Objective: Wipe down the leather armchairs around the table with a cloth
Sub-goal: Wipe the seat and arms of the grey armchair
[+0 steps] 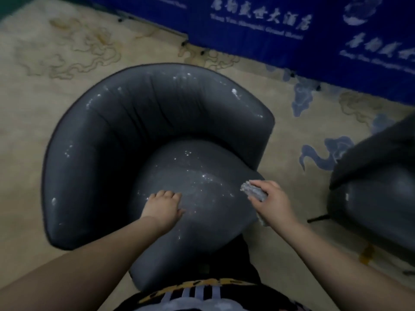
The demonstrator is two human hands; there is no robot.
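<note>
1. A dark grey leather armchair stands in the middle of the head view, its curved back and arms wrapping the rounded seat cushion. White specks and smears show on the top of the back, on the arms and across the cushion.

2. The left hand rests palm down on the left part of the seat cushion. Its fingers lie fairly straight and close together, pointing toward the chair back, and hold nothing; the thumb sticks out to the right.

3. The right hand is at the right edge of the cushion and grips a bunched grey cloth. The fingers curl over the top of the cloth, whose pale end pokes out past the fingertips toward the cushion's middle — another bit of it hangs below the wrist. The cloth looks to be touching the cushion's right side, though blur keeps that contact from being certain.

4. A second dark armchair stands at the right edge of the view, only partly visible and well apart from both hands.

5. Both chairs stand on a beige carpet patterned with brownish and blue cloud swirls.

6. Along the top runs a blue banner with white lettering — too blurred to read.

7. At the bottom edge the person's dark top with pale stripes shows, just in front of the cushion's near end.
</note>
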